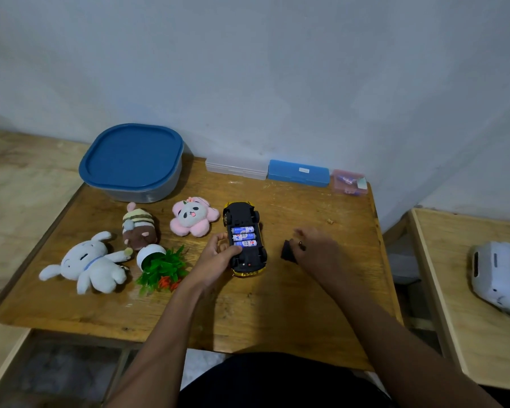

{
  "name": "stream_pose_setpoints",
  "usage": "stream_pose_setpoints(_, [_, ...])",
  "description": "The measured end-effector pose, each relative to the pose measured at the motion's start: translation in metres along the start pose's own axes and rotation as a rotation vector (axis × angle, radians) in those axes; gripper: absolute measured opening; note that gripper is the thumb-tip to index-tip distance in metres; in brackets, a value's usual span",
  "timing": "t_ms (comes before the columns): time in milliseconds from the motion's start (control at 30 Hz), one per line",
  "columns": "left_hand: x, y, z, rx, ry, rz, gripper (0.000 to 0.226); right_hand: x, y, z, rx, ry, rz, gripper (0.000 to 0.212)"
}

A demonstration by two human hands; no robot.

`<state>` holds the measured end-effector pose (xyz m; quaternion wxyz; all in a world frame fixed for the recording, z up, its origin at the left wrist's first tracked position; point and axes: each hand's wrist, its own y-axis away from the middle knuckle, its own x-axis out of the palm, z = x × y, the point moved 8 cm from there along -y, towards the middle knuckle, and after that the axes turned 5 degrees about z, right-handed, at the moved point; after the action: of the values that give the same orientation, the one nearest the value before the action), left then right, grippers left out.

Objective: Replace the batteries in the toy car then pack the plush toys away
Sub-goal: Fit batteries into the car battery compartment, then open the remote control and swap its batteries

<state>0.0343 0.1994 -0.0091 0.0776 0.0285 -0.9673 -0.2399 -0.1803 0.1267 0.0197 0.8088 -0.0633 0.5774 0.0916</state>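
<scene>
Three batteries (243,237) sit exposed in the upturned toy car (240,212), left hand (217,256) gripping it steady; right hand (318,250) blurs at the black cover (286,252), grip unclear.

The scene is being lit dimly and softly by cool light coming from above and somewhat from the left, and the wall (277,69) is being rendered grey-blue, darkening toward the upper corners. Soft-edged shadows are being thrown to the right of the blue-lidded container (133,160) and under the toy car (245,240), while a faint sheen is being picked up on the bench (321,304). The right hand (318,245) is being smeared by motion blur, the bench edges are being bowed by wide-angle distortion, and detail is being softened toward the borders.
</scene>
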Motion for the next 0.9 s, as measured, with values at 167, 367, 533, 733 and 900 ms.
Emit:
stream_pose_setpoints(167, [0.005,0.003,0.0,-0.025,0.001,0.032,0.038,0.027,-0.017,-0.006,-0.045,0.394,0.35,0.058])
stream_pose_setpoints(367, [0.004,0.001,-0.002,-0.016,0.045,0.017,0.043,0.045,-0.027,-0.009,-0.048,0.41,0.462,0.053])
stream_pose_setpoints(533, [0.005,0.002,-0.004,-0.007,0.057,0.019,0.042,0.042,-0.03,-0.011,-0.049,0.305,0.461,0.052])
stream_pose_setpoints(733, [0.005,0.001,0.0,-0.018,0.059,0.015,0.042,0.041,-0.024,-0.008,-0.051,-0.003,0.491,0.029])
stream_pose_setpoints(900, [0.003,0.0,0.001,-0.032,0.033,-0.001,0.039,0.017,-0.021,-0.006,0.03,-0.257,0.433,0.032])
